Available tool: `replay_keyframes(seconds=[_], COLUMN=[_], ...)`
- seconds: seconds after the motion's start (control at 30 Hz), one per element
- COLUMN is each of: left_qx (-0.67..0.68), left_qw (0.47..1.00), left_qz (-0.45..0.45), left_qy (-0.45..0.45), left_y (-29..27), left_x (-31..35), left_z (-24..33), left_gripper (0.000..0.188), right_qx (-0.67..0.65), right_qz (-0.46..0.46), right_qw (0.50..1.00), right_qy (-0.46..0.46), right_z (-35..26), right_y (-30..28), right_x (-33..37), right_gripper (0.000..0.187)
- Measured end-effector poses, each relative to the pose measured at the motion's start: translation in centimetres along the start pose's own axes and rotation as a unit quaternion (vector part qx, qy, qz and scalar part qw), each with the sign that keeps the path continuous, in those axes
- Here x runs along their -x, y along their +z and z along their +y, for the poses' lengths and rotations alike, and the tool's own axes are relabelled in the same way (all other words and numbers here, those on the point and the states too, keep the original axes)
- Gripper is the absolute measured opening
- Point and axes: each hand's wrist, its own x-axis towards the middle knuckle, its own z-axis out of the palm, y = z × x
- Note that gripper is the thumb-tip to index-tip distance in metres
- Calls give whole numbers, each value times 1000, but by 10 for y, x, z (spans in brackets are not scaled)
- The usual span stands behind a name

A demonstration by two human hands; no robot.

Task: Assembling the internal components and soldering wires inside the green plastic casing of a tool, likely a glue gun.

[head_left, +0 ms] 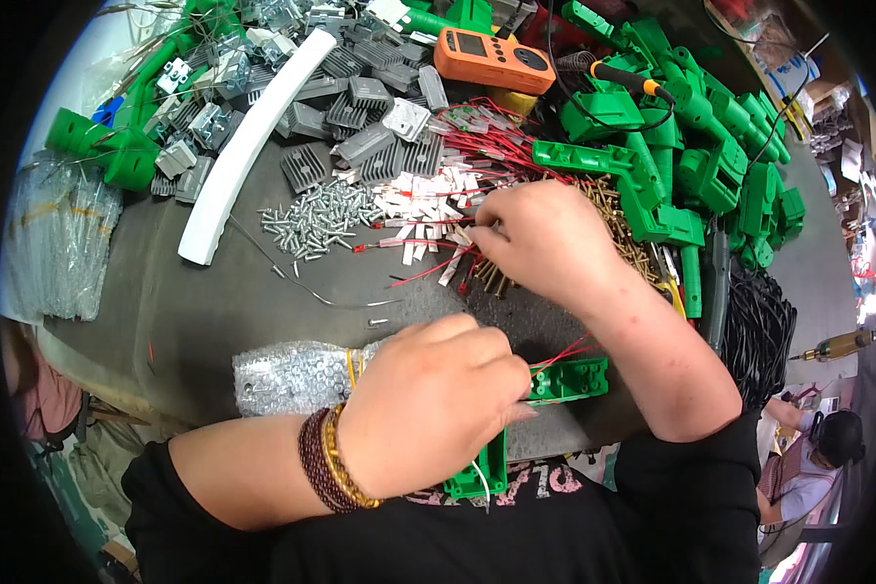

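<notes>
My left hand (443, 380) is curled over a green plastic half-shell (579, 380), gripping it at the front of the table. Thin red wires rise from the shell's right arm, and a white wire shows in its lower part; my fingers hide the middle. Farther off, my right hand (540, 234) is closed in a pinch at a heap of small white pieces (423, 200) with red wires (457, 146). What lies between its fingertips is hidden. Brass-coloured screws (628, 229) lie beneath and beside that hand, and silver screws (319, 216) are piled to its left.
Grey finned metal blocks (365, 92) and a curved white strip (253, 146) lie at the back left. An orange meter (494, 60) and green shells (701, 127) fill the back right. Bubble wrap (292, 378) lies left of my left hand; a co-worker (818, 467) sits at right.
</notes>
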Motion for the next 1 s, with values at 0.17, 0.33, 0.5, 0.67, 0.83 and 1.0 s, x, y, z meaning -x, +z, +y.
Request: replay_keyframes(seconds=[0.17,0.33,0.5,0.67,0.83,1.0], left_qx=[-40,-34,-31,-47,-52,-52], left_qw=[999,999,999,998,997,997], left_qz=[0,16,35,50,50,54], left_qy=[18,11,4,3,15,18], left_y=[1,-2,0,-1,-1,0], left_x=[2,2,-1,-1,-1,-2], left_z=[3,1,2,1,1,2], left_gripper=[18,15,12,14,15,16], right_qx=[-18,-41,-179,-340,-343,-390], right_qz=[-67,-41,177,124,77,102], right_qw=[996,997,967,932,936,915], right_qy=[58,58,-49,25,-25,-2], right_z=[-3,-2,15,-5,-9,-10], right_y=[5,8,-19,-40,-44,-33], right_x=[-4,0,21,86,124,134], right_gripper=[20,19,9,13,16,17])
